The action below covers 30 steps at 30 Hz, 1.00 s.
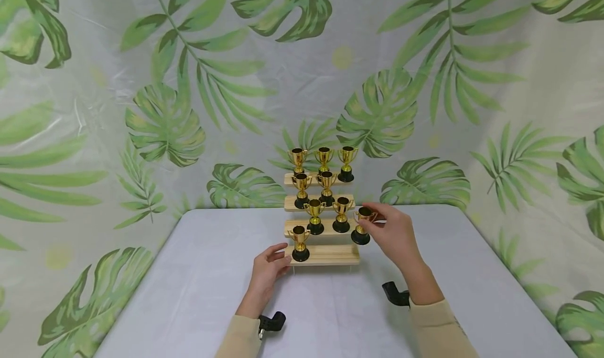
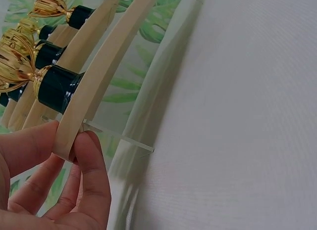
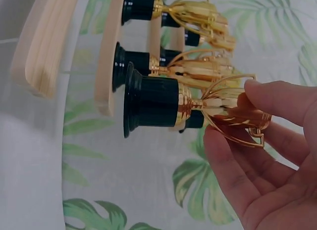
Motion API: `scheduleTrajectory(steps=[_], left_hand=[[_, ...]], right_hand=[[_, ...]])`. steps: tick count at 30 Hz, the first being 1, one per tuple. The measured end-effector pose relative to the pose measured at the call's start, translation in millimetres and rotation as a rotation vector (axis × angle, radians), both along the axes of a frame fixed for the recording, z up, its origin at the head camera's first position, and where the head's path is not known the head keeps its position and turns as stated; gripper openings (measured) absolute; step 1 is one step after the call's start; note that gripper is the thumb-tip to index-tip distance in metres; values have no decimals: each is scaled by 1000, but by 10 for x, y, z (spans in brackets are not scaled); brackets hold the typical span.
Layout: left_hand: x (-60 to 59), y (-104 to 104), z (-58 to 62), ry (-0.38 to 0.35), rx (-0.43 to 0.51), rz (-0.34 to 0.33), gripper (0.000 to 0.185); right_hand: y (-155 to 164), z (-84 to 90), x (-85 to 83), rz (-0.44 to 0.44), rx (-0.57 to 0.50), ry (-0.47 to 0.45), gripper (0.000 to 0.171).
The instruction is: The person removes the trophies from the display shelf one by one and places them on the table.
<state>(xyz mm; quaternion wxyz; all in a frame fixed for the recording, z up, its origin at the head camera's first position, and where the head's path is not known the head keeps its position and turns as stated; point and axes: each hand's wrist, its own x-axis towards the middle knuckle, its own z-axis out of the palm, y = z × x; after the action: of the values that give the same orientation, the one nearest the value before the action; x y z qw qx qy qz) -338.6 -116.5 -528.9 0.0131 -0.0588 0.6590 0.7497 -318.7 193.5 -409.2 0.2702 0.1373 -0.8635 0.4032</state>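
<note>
Two wrist views showed me what the head view blurred: my right hand point(image 3: 267, 156) pinched a gold trophy point(image 3: 168, 101) by its cup, held clear beside the stepped wooden stand point(image 1: 325, 254) (eight trophies point(image 1: 314, 216) on it), while my left hand point(image 2: 54, 190) gripped the bottom step's end point(image 2: 67, 136) on the grey table point(image 1: 198, 284).

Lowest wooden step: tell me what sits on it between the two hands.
One gold trophy stands near the lowest step's left end; rightward, toward the right hand, bare wood. Head view.
</note>
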Motion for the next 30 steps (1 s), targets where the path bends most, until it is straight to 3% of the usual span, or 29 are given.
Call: scheduleTrajectory(steps=[8,18,30], left_hand=[[192,11,325,-5,9,-41,47],[-6,-2,19,-13,14,-22,50],[9,-15,11,-4,-2,-7,45]], right_hand=[[118,-15,-38,-36,-11,-25,39],[237,-47,-84,-83,-28,-52,40],[336,-86,-134,-115,-52,-96,40]])
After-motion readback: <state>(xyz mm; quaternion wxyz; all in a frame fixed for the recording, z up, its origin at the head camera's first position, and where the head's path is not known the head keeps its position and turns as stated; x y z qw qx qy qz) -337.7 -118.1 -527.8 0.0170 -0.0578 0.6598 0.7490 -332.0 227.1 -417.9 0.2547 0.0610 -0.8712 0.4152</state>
